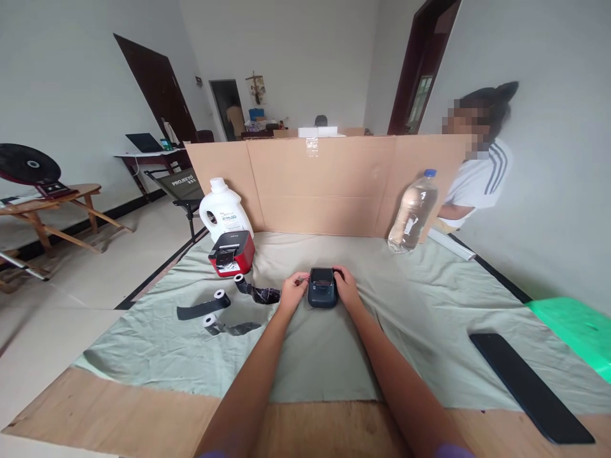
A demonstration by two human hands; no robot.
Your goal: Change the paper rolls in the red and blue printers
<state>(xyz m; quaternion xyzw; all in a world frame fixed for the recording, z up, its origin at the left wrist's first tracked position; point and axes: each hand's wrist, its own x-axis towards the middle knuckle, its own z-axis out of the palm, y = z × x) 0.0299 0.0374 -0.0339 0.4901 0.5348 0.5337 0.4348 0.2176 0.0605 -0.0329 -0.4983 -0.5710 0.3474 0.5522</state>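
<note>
Far left, a black fan [33, 164] stood on a wooden stool [71, 192], well apart from the cloth-covered tabletop [143, 395]. Then onto the tabletop itself, and there were the paper rolls by its left edge: a dark roll [203, 308] with its strip pulled out flat, a second roll [210, 324] just nearer the front edge, a third roll [258, 292] trailing a crumpled, shiny tail to the right. Behind them sat a red-and-black label printer [233, 253], and right behind that, toward the far left corner, a white jug [224, 210]!

Now the centre: the left hand [294, 289], fingers curled nearly closed, had hold of the left side of a black portable printer [323, 289], which lay midway between the tabletop's left and right edges. On its other side the right hand [345, 284], half closed, gripped the printer's far right corner. Beyond them a cardboard panel [324, 184] stood along the far edge.

Over to the right, a clear bottle [414, 213] with a blue cap leaned near the far right corner, a person [477, 175] in white just beyond. A long black slab [529, 388] reached the front right corner, and a green box [575, 331] closed off the right edge.
</note>
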